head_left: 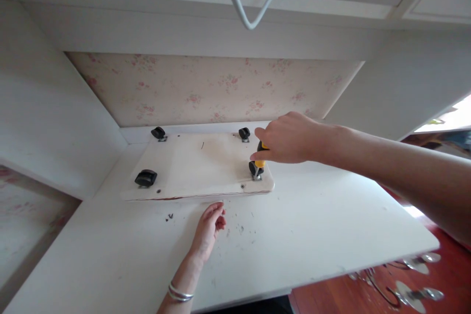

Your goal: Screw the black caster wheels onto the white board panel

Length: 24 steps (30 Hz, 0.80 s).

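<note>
A white board (198, 164) lies flat on the white desk, with black casters at its corners, among them a front left one (146, 178) and a back right one (244, 133). My right hand (285, 138) is wrapped round a yellow and black screwdriver (260, 163), its shaft pointing down at the base of the front right caster (253, 169). Just in front of the board's near edge, my left hand (212, 223) rests by the desk surface with its fingers curled. Whether anything small is between those fingers is hidden.
Small dark screws (170, 217) lie on the desk (312, 225) left of my left hand. A white cabinet (228, 34) with a hanging white cable (250, 24) overhangs the back. Beyond the desk's right edge, a lamp-like metal fixture (414, 294) is on the red floor.
</note>
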Motion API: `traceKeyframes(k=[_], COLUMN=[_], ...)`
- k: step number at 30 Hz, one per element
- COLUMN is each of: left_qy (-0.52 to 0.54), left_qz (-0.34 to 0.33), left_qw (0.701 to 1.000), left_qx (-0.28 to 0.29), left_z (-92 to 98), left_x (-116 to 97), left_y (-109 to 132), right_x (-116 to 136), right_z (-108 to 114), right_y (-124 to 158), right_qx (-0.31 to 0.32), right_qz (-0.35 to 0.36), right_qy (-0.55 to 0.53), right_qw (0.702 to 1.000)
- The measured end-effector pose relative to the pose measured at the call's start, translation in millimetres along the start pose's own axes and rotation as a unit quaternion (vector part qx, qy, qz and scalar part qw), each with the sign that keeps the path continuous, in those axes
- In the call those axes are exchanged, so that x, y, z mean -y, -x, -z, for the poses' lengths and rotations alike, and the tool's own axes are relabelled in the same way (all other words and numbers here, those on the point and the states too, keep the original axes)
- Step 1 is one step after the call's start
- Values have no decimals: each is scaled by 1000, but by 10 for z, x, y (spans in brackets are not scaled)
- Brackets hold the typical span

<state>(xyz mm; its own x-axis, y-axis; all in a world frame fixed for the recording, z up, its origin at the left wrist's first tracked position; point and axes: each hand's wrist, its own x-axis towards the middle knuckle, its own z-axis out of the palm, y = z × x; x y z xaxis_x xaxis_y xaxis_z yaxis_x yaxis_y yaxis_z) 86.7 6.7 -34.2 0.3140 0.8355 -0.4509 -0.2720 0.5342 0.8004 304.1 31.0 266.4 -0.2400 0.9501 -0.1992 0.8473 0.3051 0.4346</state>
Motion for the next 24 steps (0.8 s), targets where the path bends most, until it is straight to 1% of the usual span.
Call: traceKeyframes(k=[3,4,6,11,17,20,22,24], left_qy=[0,-2,-8,-8,-5,-9,-13,-17], left_qz=[-2,-4,-6,-6,-15,-16,-19,-22], left_qw=[1000,1000,1000,1000,1000,1000,1000,999], left_qx=[2,4,7,5,13,13,14,16], left_z=[17,19,16,-8,-12,-10,-13,-16], left_x=[21,26,30,14,9,11,11,10], left_y=[-13,-17,-19,-8,0,9,17,22], right_x=[-29,-37,-49,-47,36,40,10,-30], right_z=[-28,-46,-80,-78,-21,-47,-70,-80], right_y=[57,77,102,67,31,57,83,107], right_qx=[5,8,10,-2,0,-12,-21,-17], right_qz=[39,52,64,48,-2,-2,18,42], right_qy=[-70,-80,-68,-6,15,-3,-43,-88], right_qw=[997,995,996,999,1000,1000,999,995])
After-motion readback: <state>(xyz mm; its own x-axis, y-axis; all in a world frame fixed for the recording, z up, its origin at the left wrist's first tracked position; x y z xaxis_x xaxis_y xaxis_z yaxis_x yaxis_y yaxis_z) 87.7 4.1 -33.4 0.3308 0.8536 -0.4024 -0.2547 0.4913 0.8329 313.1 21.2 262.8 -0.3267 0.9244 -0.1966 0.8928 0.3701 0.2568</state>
